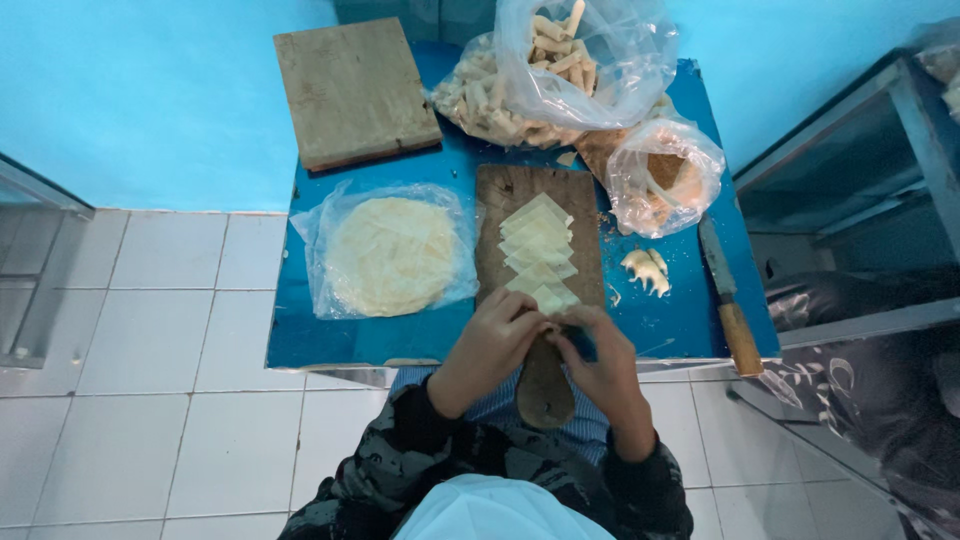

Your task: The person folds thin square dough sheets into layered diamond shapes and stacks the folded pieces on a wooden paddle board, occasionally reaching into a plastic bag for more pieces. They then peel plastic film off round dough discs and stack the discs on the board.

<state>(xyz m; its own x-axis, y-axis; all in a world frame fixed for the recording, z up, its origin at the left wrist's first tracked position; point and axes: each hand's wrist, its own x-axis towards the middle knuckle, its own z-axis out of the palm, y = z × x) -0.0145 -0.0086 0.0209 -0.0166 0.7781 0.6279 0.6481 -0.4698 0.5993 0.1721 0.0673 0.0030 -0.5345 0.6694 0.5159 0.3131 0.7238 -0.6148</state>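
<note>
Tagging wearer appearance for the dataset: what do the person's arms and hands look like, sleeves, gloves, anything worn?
Both hands are bare: no gloves, and no rings or watch that I can make out. The left hand and right hand come out of long dark sleeves with a mottled grey camouflage-like pattern, ending at the wrists. A blue striped garment shows between the forearms.

Cut wrappers (pixel 538 250) on paddle board (pixel 500 195), round wrapper stack (pixel 390 255) left, knife (pixel 728 300) right.

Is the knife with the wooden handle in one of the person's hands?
No, the knife lies on the blue table at the right edge, apart from both hands.
</note>
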